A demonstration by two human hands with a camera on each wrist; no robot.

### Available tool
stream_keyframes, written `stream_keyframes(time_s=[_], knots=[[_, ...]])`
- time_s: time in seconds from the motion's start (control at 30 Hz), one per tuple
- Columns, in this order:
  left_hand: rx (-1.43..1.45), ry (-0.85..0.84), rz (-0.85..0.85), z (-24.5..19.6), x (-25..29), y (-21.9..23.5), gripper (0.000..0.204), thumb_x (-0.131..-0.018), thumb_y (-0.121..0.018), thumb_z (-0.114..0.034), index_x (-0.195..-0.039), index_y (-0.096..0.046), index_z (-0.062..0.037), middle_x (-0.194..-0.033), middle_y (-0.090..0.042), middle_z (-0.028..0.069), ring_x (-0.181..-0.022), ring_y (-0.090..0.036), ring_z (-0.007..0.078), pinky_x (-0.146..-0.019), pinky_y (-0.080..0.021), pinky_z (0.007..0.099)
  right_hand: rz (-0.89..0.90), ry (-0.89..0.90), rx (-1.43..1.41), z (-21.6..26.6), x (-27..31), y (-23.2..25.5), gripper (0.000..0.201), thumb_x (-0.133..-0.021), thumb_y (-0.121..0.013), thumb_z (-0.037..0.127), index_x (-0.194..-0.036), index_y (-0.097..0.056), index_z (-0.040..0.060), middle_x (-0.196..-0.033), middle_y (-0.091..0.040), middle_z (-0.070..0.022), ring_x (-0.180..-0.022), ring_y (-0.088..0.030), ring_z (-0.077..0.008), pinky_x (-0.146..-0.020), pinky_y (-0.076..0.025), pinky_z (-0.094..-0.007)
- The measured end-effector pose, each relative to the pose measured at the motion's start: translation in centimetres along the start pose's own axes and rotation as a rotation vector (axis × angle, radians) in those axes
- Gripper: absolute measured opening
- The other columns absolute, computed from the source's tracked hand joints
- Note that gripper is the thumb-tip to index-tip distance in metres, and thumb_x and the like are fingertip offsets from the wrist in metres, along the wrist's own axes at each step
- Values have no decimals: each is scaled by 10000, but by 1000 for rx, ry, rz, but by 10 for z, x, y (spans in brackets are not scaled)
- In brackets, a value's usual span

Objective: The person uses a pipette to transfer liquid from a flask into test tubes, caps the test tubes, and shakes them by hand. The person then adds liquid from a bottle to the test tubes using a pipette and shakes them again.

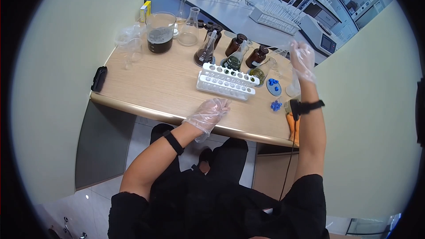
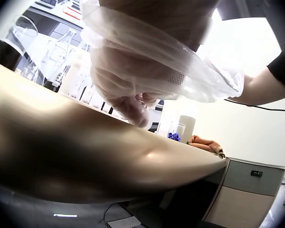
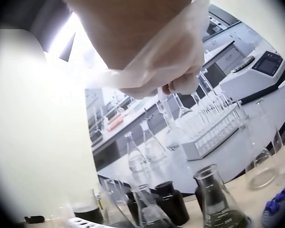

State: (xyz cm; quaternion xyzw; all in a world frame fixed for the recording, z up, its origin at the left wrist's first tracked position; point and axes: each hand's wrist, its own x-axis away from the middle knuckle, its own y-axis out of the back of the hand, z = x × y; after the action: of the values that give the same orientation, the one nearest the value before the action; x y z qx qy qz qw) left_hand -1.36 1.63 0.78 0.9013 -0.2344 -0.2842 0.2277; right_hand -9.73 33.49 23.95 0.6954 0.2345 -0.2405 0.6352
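In the head view, my gloved left hand (image 1: 209,111) rests at the table's front edge, fingers loosely bent and nothing seen in them. Just beyond it stands a white test tube rack (image 1: 226,89) with a row of round holes. My gloved right hand (image 1: 303,59) is raised at the right rear, fingers curled; a thin clear rod (image 1: 280,49) reaches left from the fingertips, its kind too faint to read. Below and left of it stand conical flasks with dark liquid (image 1: 204,56), green liquid (image 1: 233,63) and yellowish liquid (image 1: 257,77).
Brown bottles (image 1: 256,57) line the back. A large beaker (image 1: 160,35) of dark liquid and an empty conical flask (image 1: 189,33) stand at the left rear. Blue pieces (image 1: 273,83) lie on a round mat at right, near an orange cloth (image 1: 292,126). A black case (image 1: 99,79) lies far left.
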Motion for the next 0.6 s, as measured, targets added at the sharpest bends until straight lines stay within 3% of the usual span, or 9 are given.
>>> stream_keyframes(time_s=[0.13,0.2,0.3,0.4,0.5,0.6], knots=[[27,-3,-7,-3,-2,2,241,-1030,-636,-258,-1129,-659,-39,-943,-698,182,-916,-675,392,-792,-528,466,160,-126,14,0,-29,-53,452,-1037,-527,376,-906,-726,-7,-974,-720,-286,-1000,-684,-448,-899,-533,-521],[-7,-1,24,0,-4,-1,212,-1029,-628,-240,-1085,-655,-38,-919,-689,180,-889,-669,389,-766,-519,467,321,22,111,1,-35,-69,453,-1002,-563,406,-926,-760,5,-1018,-738,-253,-1049,-687,-433,-940,-539,-500],[21,-30,-21,-2,-3,1,183,-1030,-614,-223,-1041,-649,-44,-875,-666,176,-867,-660,383,-753,-510,463,474,-2,116,0,-38,-92,427,-979,-583,398,-960,-779,20,-1064,-748,-218,-1077,-687,-416,-962,-538,-479],[28,-22,-17,4,-3,-5,174,-1028,-602,-212,-1018,-645,-43,-847,-646,171,-850,-653,376,-753,-511,449,490,-72,47,-12,-39,-124,437,-980,-594,429,-1013,-773,32,-1075,-756,-213,-1069,-697,-396,-963,-540,-460],[32,26,34,0,-4,0,171,-1021,-600,-207,-990,-634,-42,-847,-641,153,-840,-648,360,-749,-513,435,523,-141,16,5,-40,-110,419,-970,-604,413,-979,-776,30,-1052,-756,-197,-1049,-705,-375,-946,-543,-440],[91,20,12,-5,-3,4,230,-1047,-593,-276,-1040,-679,-63,-886,-688,167,-874,-674,367,-779,-534,468,543,-8,7,-7,-44,-127,376,-948,-630,381,-955,-777,35,-1024,-744,-212,-1016,-708,-362,-918,-549,-416]])
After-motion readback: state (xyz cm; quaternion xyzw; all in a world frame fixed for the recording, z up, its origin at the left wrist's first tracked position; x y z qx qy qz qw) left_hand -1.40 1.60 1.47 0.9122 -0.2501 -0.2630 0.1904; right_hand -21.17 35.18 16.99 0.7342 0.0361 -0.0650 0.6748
